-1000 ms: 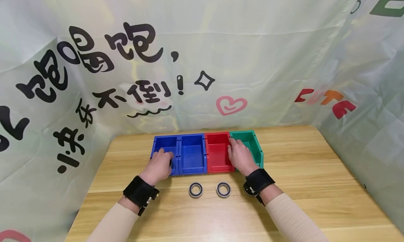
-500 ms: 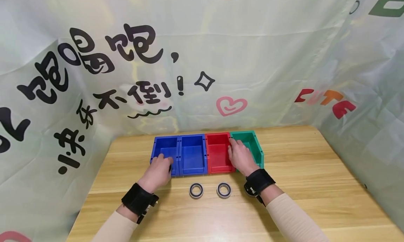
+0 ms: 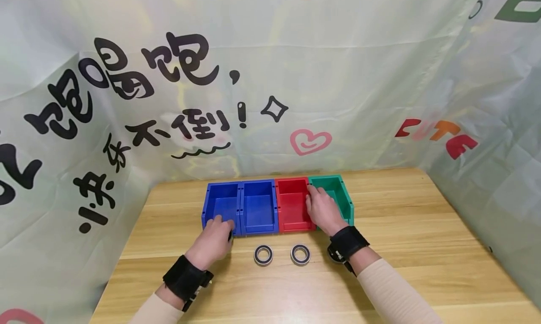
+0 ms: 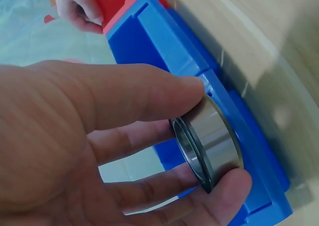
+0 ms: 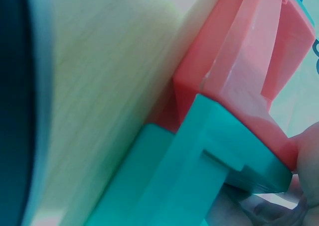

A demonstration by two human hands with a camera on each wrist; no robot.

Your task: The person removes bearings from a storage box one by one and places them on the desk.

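Note:
My left hand point(image 3: 213, 239) pinches a metal ball bearing point(image 4: 215, 136) between thumb and fingers. In the left wrist view the bearing is tilted on edge, with its shiny outer ring facing the fingertips. It is at the front lip of the leftmost blue bin point(image 3: 224, 204). My right hand point(image 3: 324, 212) grips the adjoining walls of the red bin point(image 3: 291, 206) and green bin point(image 3: 336, 189). The right wrist view shows a thumb and fingers on either side of those walls, at their upper edge.
A second blue bin point(image 3: 258, 206) stands between the leftmost bin and the red one, all in one row. Two bearings lie flat on the wooden table point(image 3: 401, 230) in front: the left bearing point(image 3: 263, 264) and the right bearing point(image 3: 300, 263). A printed cloth point(image 3: 359, 89) hangs behind.
My left hand has drawn back toward me with the bearing, from inside the leftmost blue bin to its front lip. The right hand has kept its place.

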